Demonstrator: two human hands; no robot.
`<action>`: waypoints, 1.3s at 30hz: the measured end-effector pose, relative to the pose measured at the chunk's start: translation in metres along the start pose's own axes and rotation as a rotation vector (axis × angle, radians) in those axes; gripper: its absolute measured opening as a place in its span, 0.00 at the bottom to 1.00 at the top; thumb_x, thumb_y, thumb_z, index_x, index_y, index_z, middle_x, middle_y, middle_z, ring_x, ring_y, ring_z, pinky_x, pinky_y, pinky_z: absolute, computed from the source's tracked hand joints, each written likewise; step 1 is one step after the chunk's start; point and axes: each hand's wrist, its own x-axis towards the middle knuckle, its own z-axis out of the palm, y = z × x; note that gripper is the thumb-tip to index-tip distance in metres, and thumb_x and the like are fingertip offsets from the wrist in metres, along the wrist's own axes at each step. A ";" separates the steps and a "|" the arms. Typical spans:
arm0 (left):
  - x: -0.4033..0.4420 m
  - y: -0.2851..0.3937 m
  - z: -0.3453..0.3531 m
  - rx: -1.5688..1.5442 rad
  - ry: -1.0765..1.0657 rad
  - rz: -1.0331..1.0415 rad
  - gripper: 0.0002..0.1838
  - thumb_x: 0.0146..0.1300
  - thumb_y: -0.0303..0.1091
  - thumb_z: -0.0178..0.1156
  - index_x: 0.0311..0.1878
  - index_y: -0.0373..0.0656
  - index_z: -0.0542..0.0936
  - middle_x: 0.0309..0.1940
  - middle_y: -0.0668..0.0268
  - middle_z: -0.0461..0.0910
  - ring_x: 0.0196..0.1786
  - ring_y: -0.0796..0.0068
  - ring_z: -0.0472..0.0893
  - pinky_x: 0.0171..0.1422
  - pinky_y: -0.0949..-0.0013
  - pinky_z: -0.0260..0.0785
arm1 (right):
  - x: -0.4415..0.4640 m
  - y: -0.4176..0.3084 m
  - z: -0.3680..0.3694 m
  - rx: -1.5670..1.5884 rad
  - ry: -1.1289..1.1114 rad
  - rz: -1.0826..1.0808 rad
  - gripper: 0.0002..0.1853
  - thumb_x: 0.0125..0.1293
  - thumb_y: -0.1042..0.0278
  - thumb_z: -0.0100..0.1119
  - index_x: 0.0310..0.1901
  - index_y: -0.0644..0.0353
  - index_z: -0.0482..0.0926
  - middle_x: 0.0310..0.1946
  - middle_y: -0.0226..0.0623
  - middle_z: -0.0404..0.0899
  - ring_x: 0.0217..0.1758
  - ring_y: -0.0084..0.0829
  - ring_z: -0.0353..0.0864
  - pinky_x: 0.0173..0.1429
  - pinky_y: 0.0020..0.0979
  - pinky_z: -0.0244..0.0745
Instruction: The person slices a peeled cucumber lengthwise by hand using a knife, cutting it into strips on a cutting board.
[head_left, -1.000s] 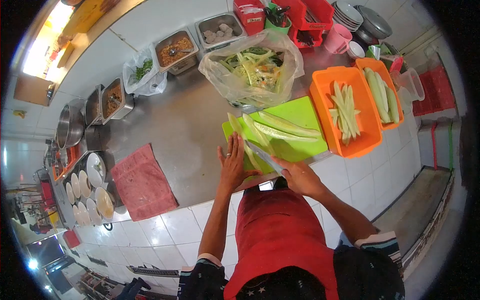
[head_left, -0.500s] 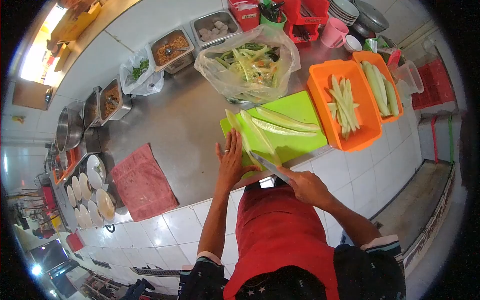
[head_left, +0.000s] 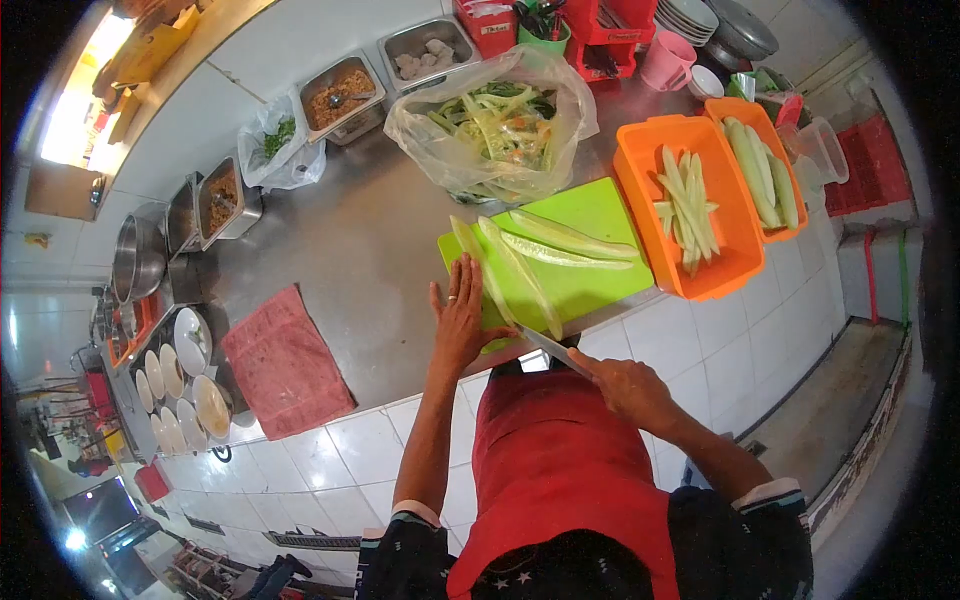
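We judge lengthwise slicing in hand. The right hand (head_left: 628, 388) has its grip closed round the knife (head_left: 553, 349); the left hand (head_left: 460, 325) lies flat, unclenched, on the cucumber strip (head_left: 466, 239) along the green board (head_left: 592, 286)'s left side. Another cut would call for realigning the knife.

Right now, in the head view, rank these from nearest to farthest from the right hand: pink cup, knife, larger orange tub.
1. Knife: held in the right hand.
2. Larger orange tub: ahead-right, beside the cutting board.
3. Pink cup: farthest, beyond the tub.
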 end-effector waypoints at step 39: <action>0.050 0.010 0.006 -0.341 0.607 -0.371 0.18 0.58 0.23 0.61 0.53 0.32 0.81 0.39 0.52 0.78 0.39 0.53 0.80 0.45 0.56 0.72 | 0.119 0.002 -0.023 0.099 0.281 -0.174 0.30 0.67 0.74 0.54 0.71 0.46 0.67 0.51 0.52 0.81 0.49 0.55 0.81 0.53 0.47 0.77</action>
